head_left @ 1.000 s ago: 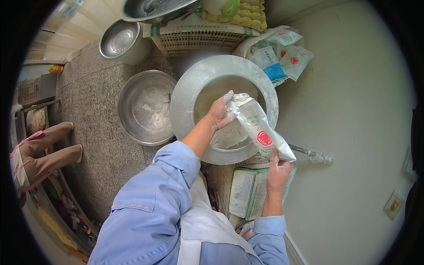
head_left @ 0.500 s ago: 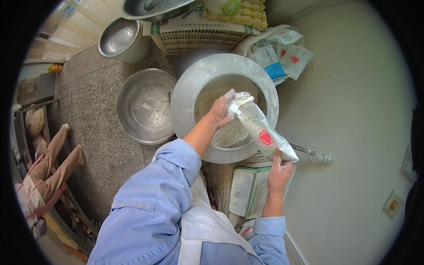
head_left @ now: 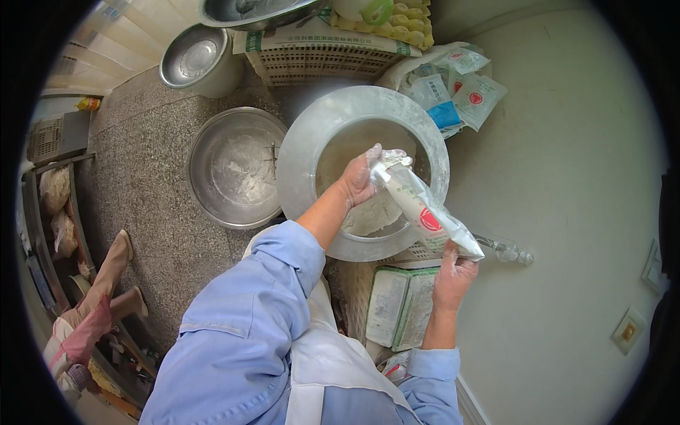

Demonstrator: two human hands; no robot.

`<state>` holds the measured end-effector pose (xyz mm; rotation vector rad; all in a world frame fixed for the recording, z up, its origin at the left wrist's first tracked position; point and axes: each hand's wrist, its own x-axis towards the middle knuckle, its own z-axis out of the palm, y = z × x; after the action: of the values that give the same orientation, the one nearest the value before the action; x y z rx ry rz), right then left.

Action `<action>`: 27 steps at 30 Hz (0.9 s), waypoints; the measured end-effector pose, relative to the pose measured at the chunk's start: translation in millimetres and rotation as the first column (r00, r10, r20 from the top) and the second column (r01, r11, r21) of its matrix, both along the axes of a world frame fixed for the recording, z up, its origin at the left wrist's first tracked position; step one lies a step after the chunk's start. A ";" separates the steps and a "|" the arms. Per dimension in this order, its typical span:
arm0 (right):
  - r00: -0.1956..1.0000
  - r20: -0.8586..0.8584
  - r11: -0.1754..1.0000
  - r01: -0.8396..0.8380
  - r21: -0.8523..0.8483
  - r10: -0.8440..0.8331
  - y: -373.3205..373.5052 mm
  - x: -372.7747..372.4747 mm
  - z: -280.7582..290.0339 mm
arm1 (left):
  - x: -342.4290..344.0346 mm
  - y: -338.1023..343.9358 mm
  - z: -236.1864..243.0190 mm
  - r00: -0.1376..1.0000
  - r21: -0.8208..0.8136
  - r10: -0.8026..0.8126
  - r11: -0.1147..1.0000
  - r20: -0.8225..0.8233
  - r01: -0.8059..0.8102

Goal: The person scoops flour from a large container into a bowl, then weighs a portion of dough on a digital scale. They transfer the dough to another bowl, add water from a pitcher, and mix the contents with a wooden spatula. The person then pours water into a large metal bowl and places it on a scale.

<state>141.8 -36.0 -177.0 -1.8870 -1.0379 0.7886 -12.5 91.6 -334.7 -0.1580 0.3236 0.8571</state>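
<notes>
My left hand (head_left: 360, 177), dusted with white powder, grips the open upper end of a white bag (head_left: 418, 205) with a red round mark, where powder shows among my fingers. My right hand (head_left: 455, 273) grips the bag's lower right end, so it lies slanted over a wide-rimmed metal container (head_left: 303, 163). Pale flour (head_left: 368, 218) lies inside the container, partly hidden by the bag and my left hand.
A metal bowl (head_left: 234, 184) and white bucket (head_left: 216, 78) stand on the left. Filled bags (head_left: 471, 103), a crate (head_left: 319, 67) and an egg tray (head_left: 404, 25) are behind. A person's legs (head_left: 106, 276) show at left, a wall (head_left: 567, 177) at right.
Both hands and the bag have shifted slightly rightward, and the bag looks more creased. The other person at the left has moved lower in the view.
</notes>
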 end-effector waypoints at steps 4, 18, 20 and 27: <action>0.999 0.025 0.999 -0.021 0.026 0.020 -1.7 1.9 0.3 | 1.5 -1.4 0.1 1.000 -0.003 -0.001 1.000 0.021 0.001; 0.998 -0.059 0.999 0.034 0.031 -0.032 -1.6 2.9 0.7 | 2.4 -3.4 -2.3 0.999 0.003 0.001 1.000 0.035 -0.001; 0.992 -0.124 0.999 0.018 0.033 -0.013 -1.3 5.5 -0.5 | 2.4 -3.0 -2.9 0.999 -0.005 0.000 1.000 0.041 0.000; 0.988 -0.142 0.997 0.061 0.056 -0.052 -8.4 8.7 -9.3 | 4.5 -4.1 -1.3 1.000 0.027 -0.001 1.000 0.023 0.000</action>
<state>150.5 -44.4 -186.3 -1.7748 -0.9069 0.8356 -8.0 87.4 -336.0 -0.1423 0.2900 0.8582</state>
